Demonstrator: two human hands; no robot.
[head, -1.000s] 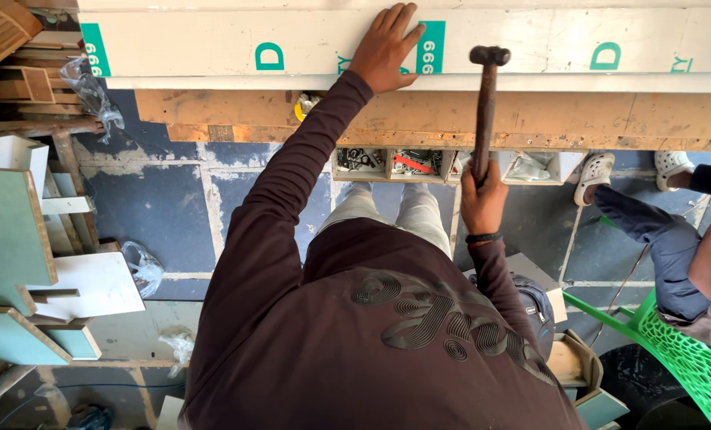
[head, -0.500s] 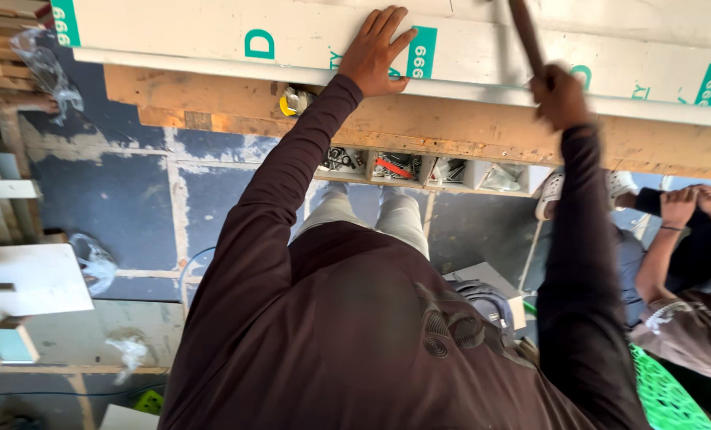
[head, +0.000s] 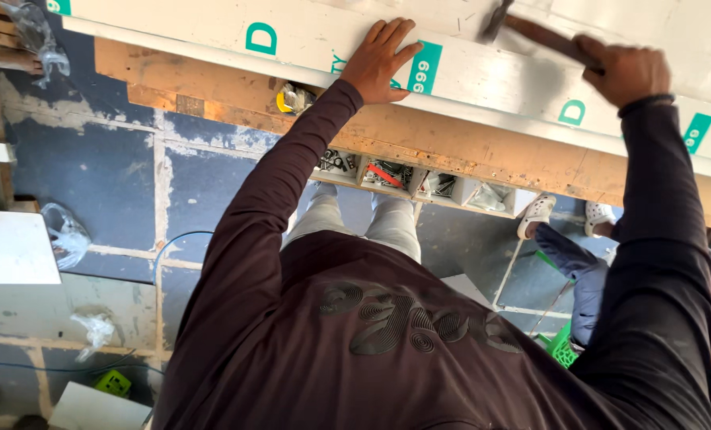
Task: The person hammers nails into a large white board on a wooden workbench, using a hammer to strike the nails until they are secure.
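white board [head: 212,32] with green markings lies flat along the wooden counter [head: 467,143], and the left hand [head: 383,60] presses on it, fingers spread open and flat. right hand [head: 622,72] is closed tight round the handle of a hammer [head: 530,32], its blurred head low over the board just beside those open fingers. risky spot: a glancing blow could catch the fingertips or dent the board, and the board could slide if the pressing hand lifts.

Right hand [head: 622,72] swung the hammer [head: 530,30] (blurred) down onto the white board [head: 483,72].
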